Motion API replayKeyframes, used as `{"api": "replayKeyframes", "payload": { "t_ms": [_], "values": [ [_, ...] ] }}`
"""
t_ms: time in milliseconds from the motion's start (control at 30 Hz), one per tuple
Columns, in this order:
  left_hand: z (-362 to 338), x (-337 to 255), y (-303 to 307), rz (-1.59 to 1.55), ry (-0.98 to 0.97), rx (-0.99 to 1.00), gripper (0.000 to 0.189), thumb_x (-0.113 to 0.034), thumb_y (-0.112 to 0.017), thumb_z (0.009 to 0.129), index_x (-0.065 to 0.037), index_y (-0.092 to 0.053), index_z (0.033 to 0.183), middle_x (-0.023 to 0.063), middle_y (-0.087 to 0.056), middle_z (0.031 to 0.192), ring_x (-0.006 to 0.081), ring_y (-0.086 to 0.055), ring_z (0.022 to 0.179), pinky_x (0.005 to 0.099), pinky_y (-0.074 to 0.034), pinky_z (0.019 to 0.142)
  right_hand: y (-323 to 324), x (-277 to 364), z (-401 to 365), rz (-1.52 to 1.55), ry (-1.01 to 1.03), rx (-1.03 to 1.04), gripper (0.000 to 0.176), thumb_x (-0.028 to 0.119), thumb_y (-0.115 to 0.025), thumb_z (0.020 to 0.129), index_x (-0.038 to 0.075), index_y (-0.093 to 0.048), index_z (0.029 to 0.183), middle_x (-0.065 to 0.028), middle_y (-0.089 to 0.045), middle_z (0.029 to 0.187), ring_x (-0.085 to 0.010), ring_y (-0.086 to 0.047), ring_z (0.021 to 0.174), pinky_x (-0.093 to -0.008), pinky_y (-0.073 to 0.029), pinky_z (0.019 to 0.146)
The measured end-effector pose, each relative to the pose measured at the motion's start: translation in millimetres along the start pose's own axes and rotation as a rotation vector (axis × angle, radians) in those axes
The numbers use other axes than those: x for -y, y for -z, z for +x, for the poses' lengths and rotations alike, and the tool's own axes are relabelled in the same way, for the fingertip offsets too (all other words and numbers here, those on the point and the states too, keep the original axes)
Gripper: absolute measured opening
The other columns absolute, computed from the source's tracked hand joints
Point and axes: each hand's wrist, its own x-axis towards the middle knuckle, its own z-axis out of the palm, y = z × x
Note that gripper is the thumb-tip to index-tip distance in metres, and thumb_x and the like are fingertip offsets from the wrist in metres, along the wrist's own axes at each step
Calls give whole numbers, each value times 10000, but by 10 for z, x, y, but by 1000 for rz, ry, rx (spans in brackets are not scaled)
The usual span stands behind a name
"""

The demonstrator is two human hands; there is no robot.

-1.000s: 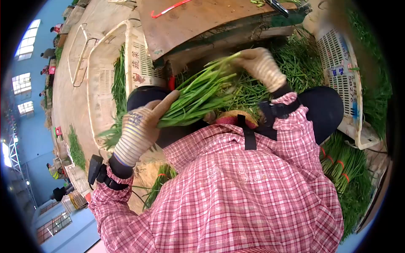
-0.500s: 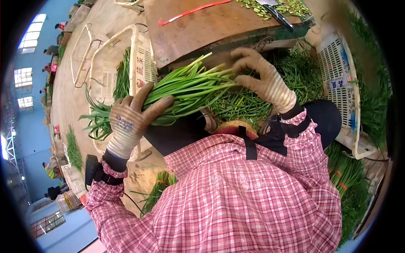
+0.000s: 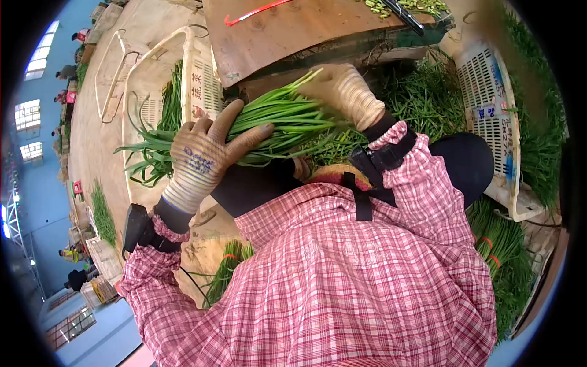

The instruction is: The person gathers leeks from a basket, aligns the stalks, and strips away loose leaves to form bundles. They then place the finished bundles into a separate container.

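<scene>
A loose bunch of green garlic chives (image 3: 284, 119) lies across my left hand (image 3: 205, 150), which wears a striped, soiled work glove. The thumb and fingers of that hand grip the bunch near its middle, and the leafy ends droop out to the left. At the stem ends on the right is my gloved right hand (image 3: 342, 92), its fingers closed together over the tips and slightly blurred. Beneath the bunch, more loose greens (image 3: 422, 101) cover the floor under the bench.
A wooden bench top (image 3: 269, 40) carries a red strip (image 3: 260, 11), a black-handled knife (image 3: 403, 15) and chopped stem pieces (image 3: 431, 6). White plastic crates stand left (image 3: 202, 79) and right (image 3: 489, 116). Banded chive bunches lie lower left (image 3: 229, 266) and right (image 3: 498, 257).
My right hand has moved left onto the stem ends and its spread fingers have closed. My left hand and the bunch have shifted slightly right.
</scene>
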Motion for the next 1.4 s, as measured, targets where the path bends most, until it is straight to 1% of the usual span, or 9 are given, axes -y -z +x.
{"api": "replayKeyframes", "payload": {
  "t_ms": [200, 300, 533, 633, 767, 867, 1100, 1300, 1400],
  "values": [
    [-129, 66, -139, 24, 42, 53, 684, -156, -590, 789, -486, -447, 1372, 97, -564, 1284, 266, -639, 818, 370, -512, 632, 479, -491, -90, -510, 219, -591, 219, 252, -721, 801, 61, -722, 909, -103, -676, 1038, -264, -633, 962, -405, -494, 849],
    [-85, 64, -169, 13, 31, 26, 672, -159, -579, 800, -488, -448, 1371, 101, -565, 1281, 268, -640, 813, 369, -513, 634, 360, -281, -298, 141, 367, -85, 264, 269, -755, 769, 95, -710, 963, -83, -638, 1014, -281, -602, 969, -370, -481, 875],
    [-3, 23, -77, 13, 29, -12, 639, -124, -632, 758, -449, -547, 1301, 62, -594, 1263, 257, -629, 762, 362, -512, 650, 226, -398, -359, -425, 748, -450, 207, 179, -726, 756, 169, -710, 962, -67, -683, 905, -269, -657, 877, -394, -502, 793],
    [-43, 33, -69, 15, 57, 38, 634, -123, -630, 763, -449, -548, 1301, 69, -593, 1264, 257, -631, 766, 361, -514, 657, 536, -391, -309, -903, 22, -290, 216, 203, -611, 863, 188, -702, 1059, -78, -714, 983, -259, -685, 858, -360, -524, 781],
    [-64, 14, -12, 14, 37, 23, 644, -112, -631, 752, -443, -553, 1298, 77, -593, 1266, 255, -633, 766, 359, -518, 655, 750, -574, -286, -1190, -177, -436, 277, 236, -580, 904, 201, -682, 1159, -99, -678, 1106, -306, -625, 1022, -462, -476, 903],
    [-3, 10, -16, -3, 31, 6, 655, -89, -629, 745, -432, -556, 1298, 75, -598, 1258, 262, -638, 766, 365, -527, 644, 644, -766, -141, -414, 365, -245, 343, 350, -607, 903, 105, -682, 1132, -113, -671, 1125, -369, -608, 1030, -453, -479, 883],
    [13, -5, 4, -28, 56, 26, 691, 2, -612, 731, -377, -561, 1306, 78, -607, 1249, 292, -654, 803, 387, -544, 658, 432, -563, -430, 793, -87, 160, 405, 192, -688, 879, -3, -594, 1220, -86, -679, 952, -121, -617, 702, -212, -488, 597],
    [44, -15, 57, -204, 176, 136, 744, 106, -572, 726, -291, -533, 1354, 105, -617, 1238, 329, -655, 958, 382, -538, 793, 709, -1204, -247, 4, 197, -687, 189, 114, -639, 873, 22, -700, 1027, -123, -711, 854, -168, -651, 702, -319, -527, 675],
    [143, -20, 115, -700, 349, 192, 746, 141, -581, 728, -226, -520, 1374, 123, -650, 1171, 281, -661, 984, 343, -521, 851, 623, -746, -493, -136, 123, -629, 180, 88, -642, 882, 6, -688, 1036, -67, -680, 850, -114, -590, 721, -261, -488, 712]
  ]
}}
